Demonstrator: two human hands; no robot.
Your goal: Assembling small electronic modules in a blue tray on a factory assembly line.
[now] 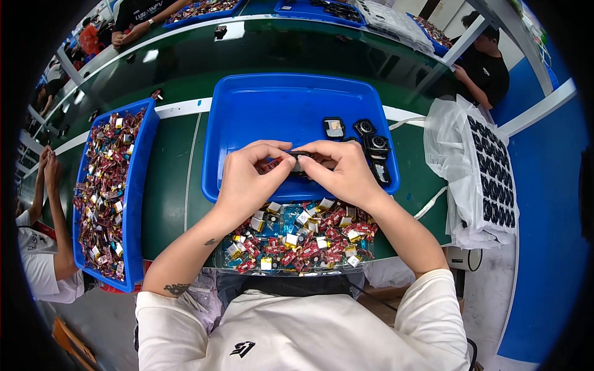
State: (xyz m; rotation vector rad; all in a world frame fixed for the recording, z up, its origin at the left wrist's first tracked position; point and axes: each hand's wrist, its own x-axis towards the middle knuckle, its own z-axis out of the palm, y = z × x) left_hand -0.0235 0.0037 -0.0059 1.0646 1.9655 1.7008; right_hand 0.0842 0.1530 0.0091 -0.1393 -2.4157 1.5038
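Observation:
Over the near part of a large blue tray, my left hand and my right hand meet, fingers bent inward. Between them they grip a small black device housing, mostly hidden by the fingers. A bit of a red circuit board shows at my left fingertips. Both thumbs press on top of the housing. Beside my right hand in the tray lie several black housings, some with round dials, and an open one with a pale inside.
Close to my body sits a clear tray of red boards with silver battery cells. A long blue bin of similar boards stands left. On the right, a white wrapped tray holds rows of black parts. Other people work around the green bench.

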